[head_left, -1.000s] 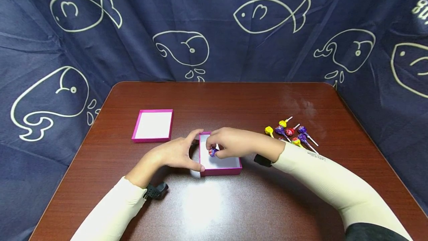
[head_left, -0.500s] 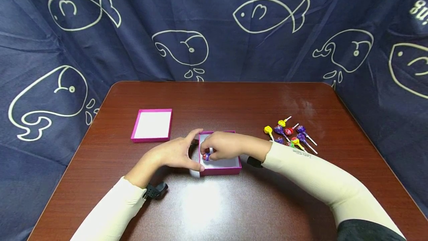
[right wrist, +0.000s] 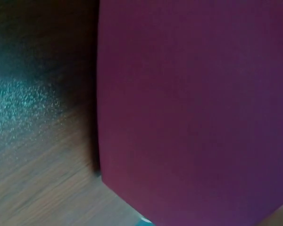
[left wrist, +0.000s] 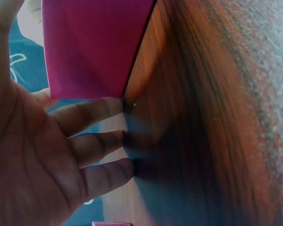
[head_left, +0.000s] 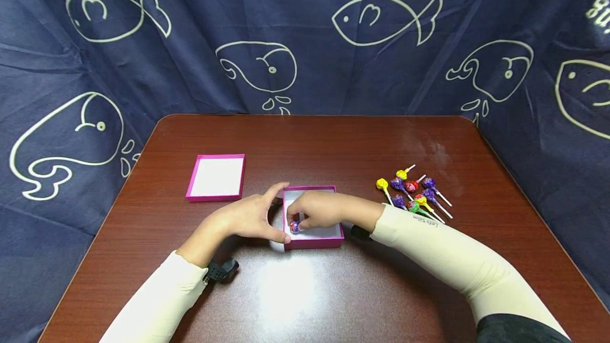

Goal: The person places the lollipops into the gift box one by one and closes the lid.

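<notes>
An open pink box (head_left: 314, 244) with a white inside stands at mid-table. My left hand (head_left: 248, 218) grips its left end, thumb at the near corner and index finger at the far corner. In the left wrist view the other fingers (left wrist: 101, 146) reach down to the table beside the pink wall. Inside the box, near its left wall, my right hand (head_left: 321, 209) pinches a purple and red wrapped lollipop (head_left: 295, 226). The hand hides the lollipop's stick and much of the box floor. The right wrist view shows only the box's pink outer wall (right wrist: 193, 103) and the table.
A matching pink lid (head_left: 218, 177), white inside up, lies at the left. Several yellow, purple, red and green lollipops (head_left: 412, 187) lie in a loose pile at the right, close to the right forearm. A dark blue curtain (head_left: 305, 36) hangs behind the table.
My right hand has moved left and slightly toward me inside the box, bringing the lollipop near the left wall. The left hand has stayed at the box.
</notes>
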`<state>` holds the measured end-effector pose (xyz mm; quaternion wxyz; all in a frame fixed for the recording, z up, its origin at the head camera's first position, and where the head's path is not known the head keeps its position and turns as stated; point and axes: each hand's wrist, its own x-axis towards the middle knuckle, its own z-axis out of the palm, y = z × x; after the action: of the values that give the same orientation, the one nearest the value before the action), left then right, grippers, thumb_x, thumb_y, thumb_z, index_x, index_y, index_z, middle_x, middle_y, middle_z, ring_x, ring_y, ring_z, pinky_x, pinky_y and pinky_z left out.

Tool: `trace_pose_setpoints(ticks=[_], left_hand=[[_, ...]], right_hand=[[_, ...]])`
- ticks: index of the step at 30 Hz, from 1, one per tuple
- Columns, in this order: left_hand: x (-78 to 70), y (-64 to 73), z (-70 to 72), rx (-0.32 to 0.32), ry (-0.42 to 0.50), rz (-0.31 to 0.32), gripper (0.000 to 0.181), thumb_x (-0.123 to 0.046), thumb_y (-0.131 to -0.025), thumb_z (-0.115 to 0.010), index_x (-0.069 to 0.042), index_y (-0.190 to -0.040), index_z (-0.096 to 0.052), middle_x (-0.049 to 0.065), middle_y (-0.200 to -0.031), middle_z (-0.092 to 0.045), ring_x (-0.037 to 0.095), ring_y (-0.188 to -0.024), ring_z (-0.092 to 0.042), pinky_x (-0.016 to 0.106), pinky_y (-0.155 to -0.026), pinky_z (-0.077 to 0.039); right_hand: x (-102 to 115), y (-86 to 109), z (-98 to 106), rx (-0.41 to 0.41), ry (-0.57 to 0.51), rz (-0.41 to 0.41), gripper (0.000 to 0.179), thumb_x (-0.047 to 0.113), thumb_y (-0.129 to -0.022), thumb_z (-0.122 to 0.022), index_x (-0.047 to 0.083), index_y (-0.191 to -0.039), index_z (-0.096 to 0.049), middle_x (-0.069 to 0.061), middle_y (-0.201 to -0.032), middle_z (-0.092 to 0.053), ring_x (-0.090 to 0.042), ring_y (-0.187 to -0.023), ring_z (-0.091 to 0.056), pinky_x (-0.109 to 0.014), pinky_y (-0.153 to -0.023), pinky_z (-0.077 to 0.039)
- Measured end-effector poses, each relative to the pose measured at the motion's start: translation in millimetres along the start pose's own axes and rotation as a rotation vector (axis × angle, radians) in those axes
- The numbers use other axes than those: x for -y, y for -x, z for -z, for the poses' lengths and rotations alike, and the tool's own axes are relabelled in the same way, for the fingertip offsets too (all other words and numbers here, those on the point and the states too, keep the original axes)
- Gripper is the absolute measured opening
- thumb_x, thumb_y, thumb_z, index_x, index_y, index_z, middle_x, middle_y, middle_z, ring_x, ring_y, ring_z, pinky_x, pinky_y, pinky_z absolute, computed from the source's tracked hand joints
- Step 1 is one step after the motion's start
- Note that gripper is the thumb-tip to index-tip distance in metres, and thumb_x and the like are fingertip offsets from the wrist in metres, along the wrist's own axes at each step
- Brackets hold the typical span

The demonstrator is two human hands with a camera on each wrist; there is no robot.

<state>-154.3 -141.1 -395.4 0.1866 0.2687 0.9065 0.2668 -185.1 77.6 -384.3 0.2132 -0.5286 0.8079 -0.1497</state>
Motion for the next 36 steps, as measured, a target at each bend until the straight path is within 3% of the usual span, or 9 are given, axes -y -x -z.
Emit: trace_pose_setpoints(ticks=[9, 17, 36], left_hand=[[1.4, 0.1, -0.6, -0.003, 0.014, -0.014, 0.121, -0.063, -0.066, -0.083, -0.017, -0.157, -0.018, 0.012, -0.132, -0.059, 0.02, -0.11, -0.061, 0.041, -0.099, -0.045], [0.6, 0.2, -0.3, -0.011, 0.009, -0.018, 0.12, -0.062, -0.067, -0.082, -0.017, -0.157, -0.019, 0.013, -0.132, -0.06, 0.021, -0.112, -0.06, 0.041, -0.099, -0.045], [0.6, -0.7, -0.7, -0.014, -0.009, -0.011, 0.12, -0.062, -0.067, -0.082, -0.015, -0.158, -0.018, 0.015, -0.127, -0.062, 0.015, -0.102, -0.061, 0.037, -0.096, -0.046]], right_hand=[[-0.3, -2.4, -2.7, -0.004, -0.064, -0.005, 0.012, 0.004, -0.086, -0.07, 0.009, -0.097, -0.069, 0.003, -0.087, -0.069, -0.004, -0.078, -0.058, -0.02, -0.072, -0.049], [1.3, -3.1, -3.5, -0.01, -0.086, -0.016, 0.009, 0.005, -0.088, -0.071, 0.009, -0.096, -0.072, 0.008, -0.081, -0.064, -0.003, -0.076, -0.056, -0.02, -0.072, -0.048], [0.8, -4.9, -3.6, 0.057, -0.162, 0.019, 0.011, 0.004, -0.09, -0.068, 0.012, -0.094, -0.074, 0.012, -0.083, -0.067, 0.001, -0.075, -0.056, -0.019, -0.073, -0.049]])
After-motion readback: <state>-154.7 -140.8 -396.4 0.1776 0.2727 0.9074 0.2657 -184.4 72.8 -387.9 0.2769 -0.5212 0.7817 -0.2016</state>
